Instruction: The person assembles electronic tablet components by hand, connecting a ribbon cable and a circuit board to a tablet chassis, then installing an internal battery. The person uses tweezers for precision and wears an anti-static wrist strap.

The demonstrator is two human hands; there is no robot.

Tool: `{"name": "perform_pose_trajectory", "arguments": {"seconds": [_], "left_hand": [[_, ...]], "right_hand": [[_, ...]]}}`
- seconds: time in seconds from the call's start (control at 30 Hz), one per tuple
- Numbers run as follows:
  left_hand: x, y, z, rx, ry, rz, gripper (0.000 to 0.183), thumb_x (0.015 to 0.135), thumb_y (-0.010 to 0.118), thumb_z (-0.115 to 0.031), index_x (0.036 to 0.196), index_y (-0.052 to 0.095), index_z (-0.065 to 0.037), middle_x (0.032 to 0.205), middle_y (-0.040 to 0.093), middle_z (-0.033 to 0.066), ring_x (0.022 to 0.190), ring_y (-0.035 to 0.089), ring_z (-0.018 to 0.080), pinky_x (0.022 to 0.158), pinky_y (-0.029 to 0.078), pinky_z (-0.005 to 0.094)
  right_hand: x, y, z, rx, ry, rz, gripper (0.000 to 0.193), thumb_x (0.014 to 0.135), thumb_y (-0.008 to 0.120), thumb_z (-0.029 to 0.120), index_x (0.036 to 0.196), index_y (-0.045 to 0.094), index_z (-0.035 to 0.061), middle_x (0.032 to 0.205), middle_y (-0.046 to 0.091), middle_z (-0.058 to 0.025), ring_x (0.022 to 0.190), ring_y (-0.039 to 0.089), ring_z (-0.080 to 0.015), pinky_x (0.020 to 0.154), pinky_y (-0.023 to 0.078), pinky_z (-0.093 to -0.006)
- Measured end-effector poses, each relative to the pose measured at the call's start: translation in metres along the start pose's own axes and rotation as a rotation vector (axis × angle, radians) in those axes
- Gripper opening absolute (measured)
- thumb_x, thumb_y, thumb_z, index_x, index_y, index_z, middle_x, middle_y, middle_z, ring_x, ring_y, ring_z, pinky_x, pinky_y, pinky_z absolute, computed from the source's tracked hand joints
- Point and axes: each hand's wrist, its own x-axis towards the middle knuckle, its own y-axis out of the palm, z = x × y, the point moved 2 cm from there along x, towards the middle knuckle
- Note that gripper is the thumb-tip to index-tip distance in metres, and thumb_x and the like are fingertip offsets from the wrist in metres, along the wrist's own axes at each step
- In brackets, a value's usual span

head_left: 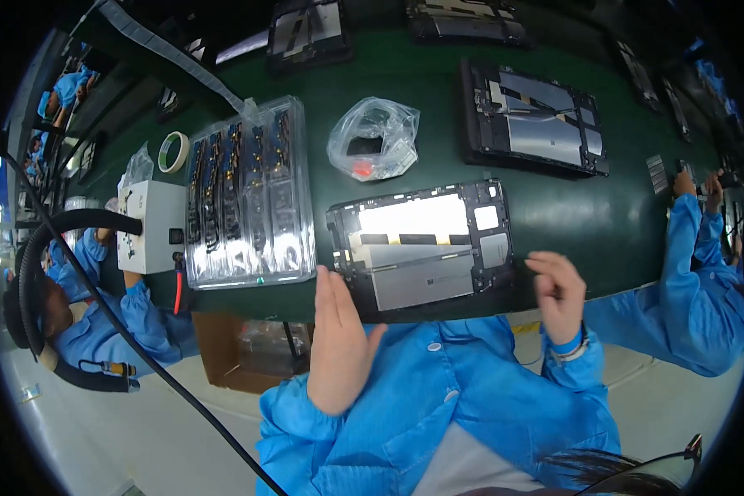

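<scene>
In front of me an opened tablet (426,283) lies on the green bench, its silver battery and black frame facing up. My left hand (339,343) is by its near left corner, fingers stretched out together and thumb apart, with nothing in it. Past the tablet's right edge, my right hand (558,293) hovers with loosely bent fingers; I see no object between them. Whether my left fingertips touch the tablet's edge is hard to tell.
Left of the tablet stands a clear tray (252,198) of small circuit boards. Near it are a white box (151,227) with a black hose, a tape roll (173,152) and a clear plastic bag (374,139). Stacked tablets (537,120) lie behind; co-workers sit on both sides.
</scene>
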Motion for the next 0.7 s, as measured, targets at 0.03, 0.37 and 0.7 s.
{"name": "perform_pose_trajectory", "arguments": {"seconds": [0.03, 0.37, 0.7], "left_hand": [[0.008, -0.011, -0.011, -0.006, 0.068, 0.038, 0.077, 0.067, 0.071, -0.012, 0.125, 0.027, 0.014, 0.126, 0.032, 0.0326, 0.115, 0.036, 0.0438, 0.096, 0.034, 0.0425], [0.128, 0.043, 0.012, 0.271, 0.052, -0.221, 0.061, 0.075, 0.064, -0.029, 0.122, 0.042, 0.002, 0.129, 0.037, 0.0218, 0.116, 0.037, 0.0422, 0.091, 0.034, 0.0527], [0.146, 0.042, 0.027, -0.017, 0.075, -0.194, 0.036, 0.075, 0.065, -0.02, 0.105, 0.052, -0.004, 0.127, 0.031, 0.0342, 0.113, 0.035, 0.0498, 0.094, 0.034, 0.0474]], "right_hand": [[0.014, -0.006, 0.02, -0.029, -0.164, -0.011, 0.018, 0.082, 0.05, 0.009, 0.092, 0.063, 0.0003, 0.1, 0.056, -0.0148, 0.074, 0.055, -0.0198, 0.067, 0.043, -0.0258], [0.193, 0.149, 0.06, 0.381, -0.036, 0.426, 0.01, 0.081, 0.059, 0.009, 0.087, 0.059, 0.0005, 0.071, 0.057, -0.0027, 0.059, 0.052, -0.0078, 0.056, 0.043, -0.0201], [0.21, 0.18, 0.035, 0.156, -0.261, 0.323, 0.019, 0.076, 0.062, 0.001, 0.095, 0.064, 0.0004, 0.092, 0.063, -0.0063, 0.085, 0.061, -0.0164, 0.078, 0.051, -0.0263]]}}
